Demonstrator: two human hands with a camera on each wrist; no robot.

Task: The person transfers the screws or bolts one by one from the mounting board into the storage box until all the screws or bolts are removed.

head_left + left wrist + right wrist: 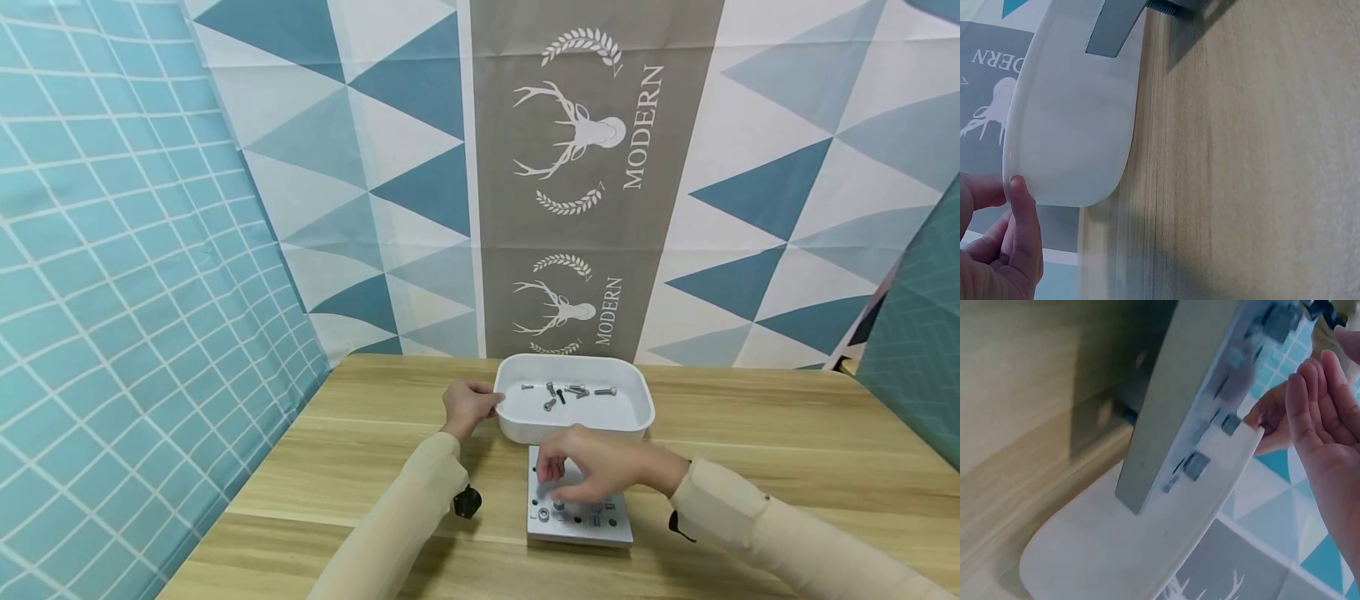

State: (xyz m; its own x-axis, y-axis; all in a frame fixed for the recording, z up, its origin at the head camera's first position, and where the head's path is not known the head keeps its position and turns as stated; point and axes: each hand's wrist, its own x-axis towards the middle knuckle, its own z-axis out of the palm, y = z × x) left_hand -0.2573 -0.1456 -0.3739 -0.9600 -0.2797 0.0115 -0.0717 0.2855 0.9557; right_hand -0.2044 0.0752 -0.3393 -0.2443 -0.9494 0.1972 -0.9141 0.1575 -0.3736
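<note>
My left hand (467, 407) pinches the left end of a white plastic tray (517, 430) between thumb and fingers; the left wrist view shows the fingertips on its rim. Several loose socket-head screws (577, 390) lie inside. In front of the tray is a silver metal plate (562, 531) with holes and several bolts standing in it, one being a bolt (543, 515) near its front left corner. My right hand (600, 460) hovers over this plate, fingers bent loosely and thumb apart. The right wrist view shows no object in its grasp. Part of the plate is hidden beneath that hand.
The wooden table (750, 433) carries everything. A patterned cloth (405, 167) hangs behind its back edge, with blue tiled sheeting (112, 292) on the left and a green panel (918, 350) on the right. A threaded end (1162, 7) sticks out beneath the plate.
</note>
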